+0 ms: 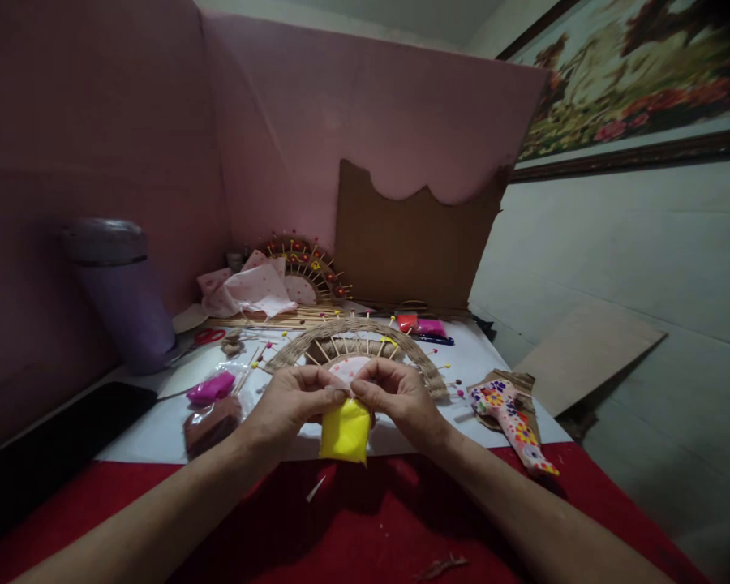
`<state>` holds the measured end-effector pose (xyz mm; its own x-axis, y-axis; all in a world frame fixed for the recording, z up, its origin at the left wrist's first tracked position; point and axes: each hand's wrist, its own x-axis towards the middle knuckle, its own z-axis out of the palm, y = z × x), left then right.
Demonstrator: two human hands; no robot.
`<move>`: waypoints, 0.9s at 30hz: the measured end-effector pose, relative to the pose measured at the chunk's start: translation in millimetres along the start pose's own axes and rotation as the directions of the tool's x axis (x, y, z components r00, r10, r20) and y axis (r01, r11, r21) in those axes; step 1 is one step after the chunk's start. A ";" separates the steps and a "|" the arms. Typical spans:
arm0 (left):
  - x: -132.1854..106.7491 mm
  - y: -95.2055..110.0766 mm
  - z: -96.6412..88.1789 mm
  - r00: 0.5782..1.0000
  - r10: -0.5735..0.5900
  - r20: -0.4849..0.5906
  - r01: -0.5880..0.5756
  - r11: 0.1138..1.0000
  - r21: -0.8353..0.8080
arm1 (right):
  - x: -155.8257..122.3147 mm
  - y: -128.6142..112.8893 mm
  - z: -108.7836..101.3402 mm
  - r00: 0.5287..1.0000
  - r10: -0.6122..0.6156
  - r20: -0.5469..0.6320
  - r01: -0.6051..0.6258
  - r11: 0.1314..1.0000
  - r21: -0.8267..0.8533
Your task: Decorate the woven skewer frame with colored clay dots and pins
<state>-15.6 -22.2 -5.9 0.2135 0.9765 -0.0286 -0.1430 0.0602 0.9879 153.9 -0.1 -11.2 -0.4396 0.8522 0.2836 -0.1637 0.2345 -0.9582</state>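
A packet of yellow modelling clay (345,431), by its look in clear plastic, hangs in front of me over the table's near edge. My left hand (295,399) pinches its top edge from one side, and my right hand (400,397) pinches it from the other. Their fingertips nearly meet, thumbs toward me. Just beyond them lies a half-round jute-wrapped arch (427,367) with thin sticks radiating inside and small coloured balls on sticks around its rim. My hands partly hide the dotted cloth centre (354,367) of the arch.
Left are a purple tumbler (127,300), red-handled scissors (209,335), a pink clay packet (212,388) and a brown packet (210,426). Behind stand a decorated half-round piece (316,264), dotted cloth (252,288) and cardboard (414,243). A flowered fabric piece (504,405) lies right.
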 end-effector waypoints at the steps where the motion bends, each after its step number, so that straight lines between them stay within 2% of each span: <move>1: 0.3 -0.4 -0.6 1.000 0.004 0.008 -0.004 1.000 0.004 | -0.1 -0.4 0.0 1.000 -0.003 -0.001 0.003 1.000 -0.003; 5: -0.7 0.7 -1.9 0.997 0.018 0.078 -0.015 0.999 -0.031 | -0.4 -2.7 0.5 1.000 -0.007 -0.018 0.007 1.000 0.002; 8: -2.7 2.6 -1.4 0.996 0.020 0.092 -0.015 0.998 -0.056 | 0.2 -3.7 0.7 0.999 -0.005 -0.032 0.006 1.000 0.030; 16: -1.0 3.3 1.6 0.997 0.037 0.061 -0.037 0.999 0.012 | 0.2 -3.1 1.4 1.000 0.016 -0.024 -0.015 0.999 0.035; 21: -0.7 3.3 2.2 0.996 0.065 0.055 -0.068 0.996 0.049 | 0.0 -5.2 3.3 0.999 -0.014 -0.030 0.014 1.000 -0.003; 27: -3.6 5.9 5.1 0.992 0.124 -0.008 -0.122 0.987 0.102 | -0.2 -2.3 2.5 1.000 -0.019 0.001 0.019 1.000 -0.024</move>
<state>-12.3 -26.3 0.8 0.1865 0.9781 0.0928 -0.0688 -0.0813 0.9943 152.1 -2.0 -9.0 -0.4369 0.8474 0.3016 -0.1507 0.2616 -0.9533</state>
